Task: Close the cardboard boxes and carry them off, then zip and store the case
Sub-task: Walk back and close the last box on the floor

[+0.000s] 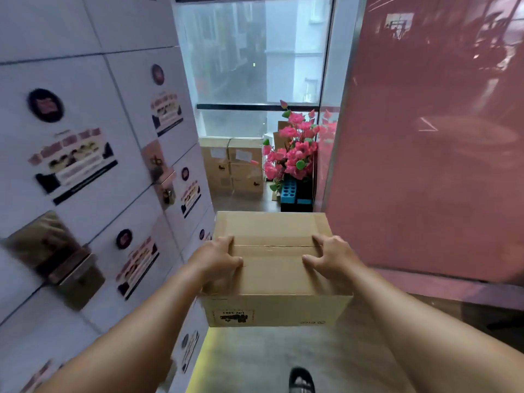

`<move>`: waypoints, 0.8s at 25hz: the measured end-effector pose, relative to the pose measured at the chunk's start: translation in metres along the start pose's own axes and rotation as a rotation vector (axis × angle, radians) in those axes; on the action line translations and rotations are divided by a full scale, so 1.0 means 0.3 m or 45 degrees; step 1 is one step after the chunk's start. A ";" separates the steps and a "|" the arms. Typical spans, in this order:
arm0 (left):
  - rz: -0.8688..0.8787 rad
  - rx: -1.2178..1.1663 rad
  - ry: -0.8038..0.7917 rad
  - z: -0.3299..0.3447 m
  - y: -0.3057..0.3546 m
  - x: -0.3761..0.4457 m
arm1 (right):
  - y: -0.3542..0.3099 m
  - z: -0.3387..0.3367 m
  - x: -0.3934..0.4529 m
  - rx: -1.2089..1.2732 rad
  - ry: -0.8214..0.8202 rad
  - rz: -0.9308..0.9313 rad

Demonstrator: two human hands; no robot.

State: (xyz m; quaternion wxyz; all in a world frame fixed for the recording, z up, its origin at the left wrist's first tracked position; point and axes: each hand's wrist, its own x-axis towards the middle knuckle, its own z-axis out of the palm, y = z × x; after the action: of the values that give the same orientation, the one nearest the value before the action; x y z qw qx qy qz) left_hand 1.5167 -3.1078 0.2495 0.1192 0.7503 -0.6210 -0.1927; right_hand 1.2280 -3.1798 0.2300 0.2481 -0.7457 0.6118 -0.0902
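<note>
A closed brown cardboard box hangs in the air in front of me, its top flaps meeting along a middle seam. My left hand grips its left side with the fingers curled over the top. My right hand holds the right side the same way. A black shipping label shows on the box's near face. No case is in view.
A wall of white stacked cartons with printed labels runs along the left. A pink panel closes the right. Ahead, stacked brown boxes and pink artificial flowers stand under a window. My shoe is on the grey floor.
</note>
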 end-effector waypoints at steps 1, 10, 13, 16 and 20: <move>-0.016 0.010 0.014 -0.006 -0.004 0.123 | 0.000 -0.012 0.128 -0.008 -0.005 -0.011; -0.202 -0.083 0.065 -0.188 0.002 1.061 | -0.122 -0.213 1.129 -0.028 -0.088 -0.104; -0.218 -0.078 0.064 -0.235 -0.033 1.407 | -0.171 -0.232 1.464 -0.030 -0.092 -0.099; -0.179 -0.104 0.065 -0.287 -0.073 1.725 | -0.220 -0.254 1.752 -0.017 -0.048 -0.086; -0.181 -0.109 0.058 -0.388 -0.084 2.123 | -0.293 -0.316 2.100 0.016 -0.015 -0.027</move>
State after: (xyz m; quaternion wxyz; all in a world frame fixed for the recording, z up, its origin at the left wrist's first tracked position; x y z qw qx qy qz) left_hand 1.6882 -3.7325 0.2537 0.1511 0.7910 -0.5545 -0.2101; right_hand 1.4110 -3.7961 0.2472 0.2552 -0.7512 0.6017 -0.0924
